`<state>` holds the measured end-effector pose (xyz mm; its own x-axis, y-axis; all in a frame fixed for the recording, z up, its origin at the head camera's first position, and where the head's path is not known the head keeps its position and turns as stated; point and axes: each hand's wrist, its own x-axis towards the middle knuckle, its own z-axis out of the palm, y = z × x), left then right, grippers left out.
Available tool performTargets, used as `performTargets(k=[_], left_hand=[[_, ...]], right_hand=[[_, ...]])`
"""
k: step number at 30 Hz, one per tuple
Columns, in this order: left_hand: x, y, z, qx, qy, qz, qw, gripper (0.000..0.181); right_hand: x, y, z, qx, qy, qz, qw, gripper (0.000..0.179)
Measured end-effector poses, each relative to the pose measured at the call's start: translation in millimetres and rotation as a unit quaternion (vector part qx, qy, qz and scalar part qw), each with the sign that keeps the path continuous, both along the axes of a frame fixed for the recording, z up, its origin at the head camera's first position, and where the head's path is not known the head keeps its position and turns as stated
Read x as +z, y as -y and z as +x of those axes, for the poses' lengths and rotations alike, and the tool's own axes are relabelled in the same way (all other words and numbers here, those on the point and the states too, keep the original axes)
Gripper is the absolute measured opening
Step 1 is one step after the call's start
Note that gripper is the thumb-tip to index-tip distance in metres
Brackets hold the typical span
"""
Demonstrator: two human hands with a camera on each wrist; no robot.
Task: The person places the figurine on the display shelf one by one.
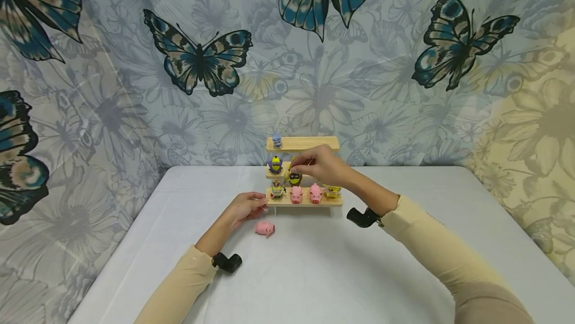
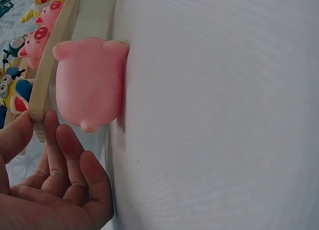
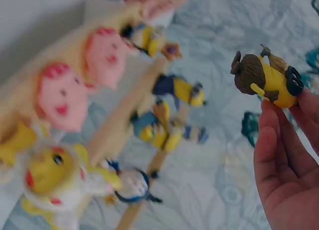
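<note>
My right hand (image 1: pixel 321 164) pinches a yellow minion figurine (image 3: pixel 274 85) with brown clothing between thumb and fingertips, in front of the middle tier of a small wooden display shelf (image 1: pixel 305 144). My left hand (image 1: pixel 242 207) grips the left end of the shelf's lowest board (image 2: pixel 52 65), thumb on one side and fingertips on the other. Two pink pig figurines (image 1: pixel 316 193) stand on that board, between another minion (image 1: pixel 277 190) and a yellow figurine (image 1: pixel 333 191). Close by my left fingers, a third pink pig (image 2: pixel 92 83) lies on the white table.
On the middle tier's left end stands a minion in purple and black (image 1: pixel 275 164). A small blue figurine (image 1: pixel 277 141) occupies the top board's left end. Behind the white tabletop (image 1: pixel 314 274) hangs a butterfly-patterned cloth (image 1: pixel 224 124).
</note>
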<state>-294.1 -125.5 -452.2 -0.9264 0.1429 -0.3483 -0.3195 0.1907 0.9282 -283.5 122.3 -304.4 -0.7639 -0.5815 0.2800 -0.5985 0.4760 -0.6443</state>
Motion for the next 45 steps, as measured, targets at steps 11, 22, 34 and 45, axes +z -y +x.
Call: performTargets(k=[11, 22, 34, 45], left_hand=[[-0.8, 0.4, -0.3, 0.002, -0.003, -0.008, 1.0000, 0.039], [1.8, 1.7, -0.4, 0.006, 0.004, -0.011, 0.9999, 0.040], [1.7, 1.3, 0.5, 0.009, 0.006, -0.011, 0.9999, 0.038], [-0.4, 1.3, -1.5, 0.004, 0.011, -0.012, 0.9999, 0.039]], right_hand=[[27.3, -8.2, -22.9, -0.039, -0.020, 0.019, 0.9989, 0.016], [29.2, -5.7, -54.7, -0.067, -0.003, 0.035, 0.9971, 0.021], [20.3, -2.2, -80.8, -0.106, -0.005, 0.046, 0.9933, 0.024], [4.5, 0.5, -96.9, -0.143, -0.011, 0.041, 0.9889, 0.027]])
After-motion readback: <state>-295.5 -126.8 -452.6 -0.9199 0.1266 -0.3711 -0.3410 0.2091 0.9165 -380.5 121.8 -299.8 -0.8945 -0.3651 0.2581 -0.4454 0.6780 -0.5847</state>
